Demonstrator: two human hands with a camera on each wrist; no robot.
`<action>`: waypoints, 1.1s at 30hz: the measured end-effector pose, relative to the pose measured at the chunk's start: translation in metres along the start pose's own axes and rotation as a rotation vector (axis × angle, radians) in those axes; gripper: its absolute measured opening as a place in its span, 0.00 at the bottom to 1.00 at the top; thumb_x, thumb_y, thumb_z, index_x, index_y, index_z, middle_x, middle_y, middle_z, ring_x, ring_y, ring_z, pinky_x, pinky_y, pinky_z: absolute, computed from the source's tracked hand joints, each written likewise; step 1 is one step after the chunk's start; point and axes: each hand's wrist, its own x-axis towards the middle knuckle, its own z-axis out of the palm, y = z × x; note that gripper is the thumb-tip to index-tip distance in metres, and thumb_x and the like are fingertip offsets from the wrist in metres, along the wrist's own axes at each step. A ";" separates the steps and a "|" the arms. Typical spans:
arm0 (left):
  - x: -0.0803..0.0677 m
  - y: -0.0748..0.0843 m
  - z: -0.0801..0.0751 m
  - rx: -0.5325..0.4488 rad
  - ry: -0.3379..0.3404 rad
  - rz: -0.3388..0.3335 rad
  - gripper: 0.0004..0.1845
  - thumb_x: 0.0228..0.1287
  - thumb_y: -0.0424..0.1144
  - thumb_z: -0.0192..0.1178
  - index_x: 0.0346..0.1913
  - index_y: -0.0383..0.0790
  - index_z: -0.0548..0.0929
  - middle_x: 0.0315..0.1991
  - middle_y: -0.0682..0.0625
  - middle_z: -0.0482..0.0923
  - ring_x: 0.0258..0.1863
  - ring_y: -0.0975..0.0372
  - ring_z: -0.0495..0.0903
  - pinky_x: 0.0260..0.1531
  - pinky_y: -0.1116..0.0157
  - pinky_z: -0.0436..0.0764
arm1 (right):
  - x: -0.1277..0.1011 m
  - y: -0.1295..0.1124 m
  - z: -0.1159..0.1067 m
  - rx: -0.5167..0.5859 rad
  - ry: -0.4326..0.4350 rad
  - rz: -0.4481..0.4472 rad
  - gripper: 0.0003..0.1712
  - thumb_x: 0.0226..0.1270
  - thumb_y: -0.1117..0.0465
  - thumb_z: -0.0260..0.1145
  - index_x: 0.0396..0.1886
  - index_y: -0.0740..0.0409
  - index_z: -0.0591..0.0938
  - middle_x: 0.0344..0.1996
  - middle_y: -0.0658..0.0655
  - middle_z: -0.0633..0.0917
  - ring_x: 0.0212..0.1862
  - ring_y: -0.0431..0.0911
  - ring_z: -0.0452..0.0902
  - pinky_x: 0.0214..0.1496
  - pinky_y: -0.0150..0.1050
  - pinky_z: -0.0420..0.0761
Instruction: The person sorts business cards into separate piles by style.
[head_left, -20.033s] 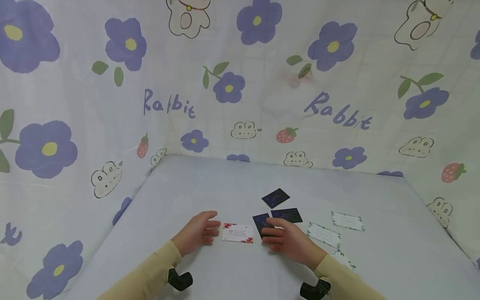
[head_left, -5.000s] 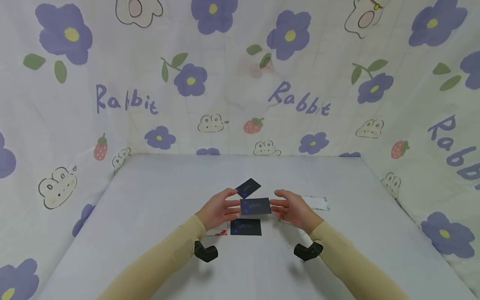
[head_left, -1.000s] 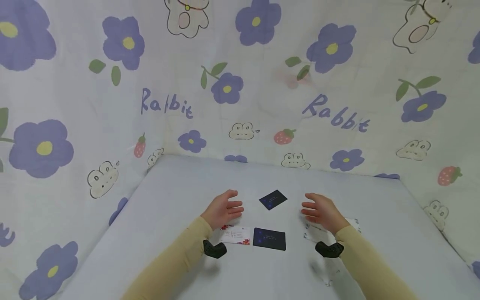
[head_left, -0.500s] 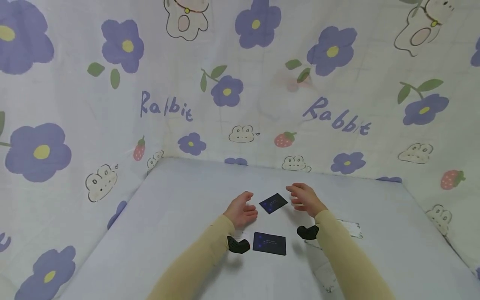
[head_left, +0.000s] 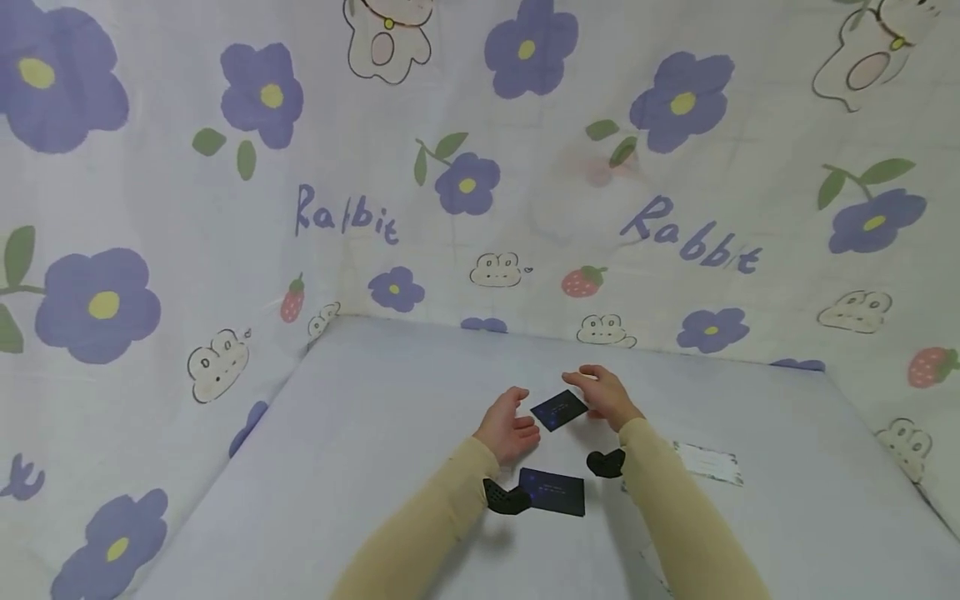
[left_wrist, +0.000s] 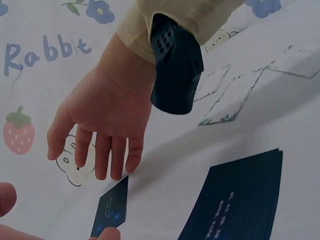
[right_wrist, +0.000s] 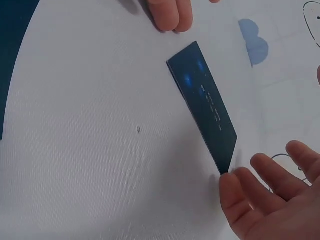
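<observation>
Presently, the single dark card (head_left: 559,410) with bluish spots lay on the white table (head_left: 390,400), between the left hand (head_left: 507,427), whose fingers were extended and held nothing just beside its near-left edge, and the right hand (head_left: 603,396), whose fingers were also extended, one fingertip being at the card's corner, though I could not tell surely if it touched. Nearer to the person was a small pile of similar dark cards (head_left: 558,492), partly hidden in the head view by the black wrist device (head_left: 506,497) of the left arm. To the right, beyond the beige sleeve (head_left: 663,508), lay a white card with a leafy border (head_left: 708,462).
</observation>
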 end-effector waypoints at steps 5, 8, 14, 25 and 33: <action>-0.002 -0.001 0.005 -0.020 -0.002 0.007 0.45 0.70 0.45 0.55 0.81 0.35 0.44 0.77 0.22 0.49 0.78 0.34 0.53 0.79 0.46 0.56 | -0.004 0.000 -0.001 0.025 -0.046 0.003 0.45 0.73 0.40 0.59 0.79 0.59 0.58 0.73 0.70 0.68 0.70 0.61 0.69 0.66 0.54 0.77; -0.001 0.001 0.003 -0.023 -0.001 0.016 0.45 0.69 0.44 0.55 0.81 0.36 0.43 0.77 0.22 0.50 0.78 0.35 0.54 0.79 0.46 0.55 | -0.006 -0.001 0.002 0.030 -0.067 0.006 0.46 0.73 0.39 0.59 0.79 0.59 0.58 0.72 0.70 0.69 0.68 0.61 0.69 0.62 0.51 0.78; 0.001 0.001 -0.002 -0.008 -0.016 0.003 0.45 0.70 0.45 0.55 0.81 0.36 0.43 0.77 0.23 0.50 0.78 0.36 0.54 0.80 0.47 0.56 | -0.007 0.001 0.002 0.050 -0.060 0.020 0.44 0.74 0.40 0.58 0.80 0.58 0.58 0.72 0.68 0.69 0.68 0.60 0.70 0.60 0.49 0.79; 0.005 -0.003 -0.001 -0.022 -0.011 -0.013 0.45 0.70 0.45 0.56 0.81 0.36 0.45 0.77 0.23 0.51 0.78 0.36 0.55 0.79 0.46 0.57 | -0.012 0.004 -0.001 0.095 -0.059 0.032 0.46 0.74 0.39 0.59 0.80 0.58 0.57 0.72 0.68 0.69 0.68 0.60 0.69 0.62 0.50 0.78; 0.000 0.005 -0.003 0.035 -0.064 0.000 0.43 0.71 0.47 0.54 0.81 0.35 0.47 0.77 0.24 0.53 0.78 0.37 0.57 0.78 0.47 0.60 | -0.021 0.003 -0.010 0.169 -0.086 0.038 0.46 0.74 0.38 0.58 0.79 0.59 0.58 0.74 0.69 0.68 0.65 0.57 0.72 0.54 0.41 0.79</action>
